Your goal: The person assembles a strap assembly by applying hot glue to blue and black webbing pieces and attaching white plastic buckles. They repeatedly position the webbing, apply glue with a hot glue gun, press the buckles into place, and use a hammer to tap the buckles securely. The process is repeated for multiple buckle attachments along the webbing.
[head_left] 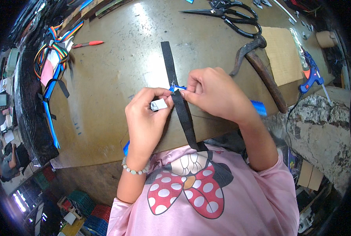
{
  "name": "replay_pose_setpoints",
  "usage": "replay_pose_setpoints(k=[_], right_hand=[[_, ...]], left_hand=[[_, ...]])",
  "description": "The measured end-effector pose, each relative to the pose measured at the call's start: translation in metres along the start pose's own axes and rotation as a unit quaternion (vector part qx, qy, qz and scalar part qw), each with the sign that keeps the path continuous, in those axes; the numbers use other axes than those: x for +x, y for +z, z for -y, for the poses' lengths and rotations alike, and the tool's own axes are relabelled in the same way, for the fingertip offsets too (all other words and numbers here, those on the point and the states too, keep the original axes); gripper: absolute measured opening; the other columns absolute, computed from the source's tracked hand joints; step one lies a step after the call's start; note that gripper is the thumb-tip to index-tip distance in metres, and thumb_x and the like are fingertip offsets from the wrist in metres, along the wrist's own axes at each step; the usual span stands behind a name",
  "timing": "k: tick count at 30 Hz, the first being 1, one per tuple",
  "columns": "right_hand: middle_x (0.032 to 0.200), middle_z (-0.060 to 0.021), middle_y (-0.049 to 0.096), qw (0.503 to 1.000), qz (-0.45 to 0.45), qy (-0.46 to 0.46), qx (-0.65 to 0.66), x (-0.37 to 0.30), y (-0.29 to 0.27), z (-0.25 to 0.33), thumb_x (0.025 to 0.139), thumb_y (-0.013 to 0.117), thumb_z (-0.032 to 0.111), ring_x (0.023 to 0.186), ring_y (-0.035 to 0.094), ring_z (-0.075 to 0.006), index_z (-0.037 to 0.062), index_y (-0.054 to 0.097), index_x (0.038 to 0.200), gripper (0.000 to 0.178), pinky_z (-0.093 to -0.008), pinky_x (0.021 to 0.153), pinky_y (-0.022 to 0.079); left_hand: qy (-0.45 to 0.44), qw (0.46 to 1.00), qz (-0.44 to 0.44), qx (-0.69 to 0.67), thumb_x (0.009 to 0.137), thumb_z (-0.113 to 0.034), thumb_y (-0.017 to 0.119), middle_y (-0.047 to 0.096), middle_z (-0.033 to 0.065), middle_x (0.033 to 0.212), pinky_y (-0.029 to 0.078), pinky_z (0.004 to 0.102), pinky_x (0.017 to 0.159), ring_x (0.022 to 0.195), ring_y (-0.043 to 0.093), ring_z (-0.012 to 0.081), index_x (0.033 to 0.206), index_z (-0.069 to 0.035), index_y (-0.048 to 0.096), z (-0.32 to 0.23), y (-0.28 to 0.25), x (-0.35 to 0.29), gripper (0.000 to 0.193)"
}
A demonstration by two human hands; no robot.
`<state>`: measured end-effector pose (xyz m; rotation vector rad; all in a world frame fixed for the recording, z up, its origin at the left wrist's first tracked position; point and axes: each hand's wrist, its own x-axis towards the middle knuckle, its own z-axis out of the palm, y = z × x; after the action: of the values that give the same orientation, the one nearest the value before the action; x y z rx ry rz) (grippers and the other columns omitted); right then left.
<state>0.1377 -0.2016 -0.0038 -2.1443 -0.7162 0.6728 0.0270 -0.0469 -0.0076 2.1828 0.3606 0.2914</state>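
Note:
A black webbing strap (pixel 182 112) runs from the middle of the table towards my body, its lower end hanging over the near edge. Across it lies a small blue-and-white strip (pixel 177 88), pinched from both sides. My left hand (pixel 146 112) is closed on the strip's left end, with a white label (pixel 158 104) sticking out by its fingers. On the other end, the fingertips of my right hand (pixel 216 92) are closed too. The exact grip is partly hidden by the fingers. A blue ridged piece (pixel 259 107) shows beyond my right wrist.
Black scissors (pixel 232 16), a hammer (pixel 266 74), brown cardboard (pixel 281 55) and a blue glue gun (pixel 311 74) lie on the right. To the left are a red pen (pixel 88 44) and rainbow-striped straps (pixel 51 55). Another person (pixel 10 163) sits far left.

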Motion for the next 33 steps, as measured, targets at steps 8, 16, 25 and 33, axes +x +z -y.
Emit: replay_pose_setpoints(k=[8,16,25,33], right_hand=[[0.061,-0.0050,0.054,0.997,-0.014,0.053,0.060,-0.011,-0.024,0.009,0.072,0.082,0.015,0.050,0.049,-0.0157,0.0003,0.064,0.080,0.025,-0.0288,0.050,0.041],[0.085,-0.0081,0.062,0.964,-0.062,-0.255,0.048,0.028,0.007,0.000,0.073,0.060,-0.006,0.068,0.058,-0.0179,0.0023,0.071,0.093,0.025,-0.0303,0.063,0.047],[0.082,-0.0038,0.063,0.985,0.021,-0.089,0.144,0.050,0.000,-0.002,0.083,0.074,0.007,0.063,0.061,-0.0092,0.0002,0.073,0.089,0.009,-0.0235,0.046,0.047],[0.098,-0.0181,0.070,0.931,-0.330,-0.158,-0.015,0.050,-0.026,0.016,0.085,0.067,0.014,0.083,0.069,-0.0306,0.0038,0.066,0.115,0.032,-0.0377,0.075,0.055]], left_hand=[[-0.033,0.999,0.019,-0.013,0.071,0.001,0.073,0.066,0.0149,0.083,0.050,0.0329,0.073,0.077,0.064,0.0245,0.088,0.001,0.063,-0.001,0.000,0.007,0.019],[-0.035,0.999,0.024,0.023,0.076,-0.007,0.075,0.063,0.0138,0.080,0.050,0.0377,0.068,0.073,0.063,0.0319,0.083,-0.001,0.059,-0.002,0.001,0.001,0.019],[0.033,0.996,0.024,0.079,0.084,-0.020,0.072,0.060,0.0067,0.082,0.050,0.0379,0.059,0.068,0.063,0.0263,0.102,-0.012,0.068,-0.001,0.003,-0.006,0.020],[0.097,0.972,0.055,0.206,0.089,-0.025,0.066,0.056,0.0051,0.082,0.049,0.0389,0.053,0.063,0.063,0.0238,0.115,-0.019,0.069,-0.004,-0.005,-0.012,0.027]])
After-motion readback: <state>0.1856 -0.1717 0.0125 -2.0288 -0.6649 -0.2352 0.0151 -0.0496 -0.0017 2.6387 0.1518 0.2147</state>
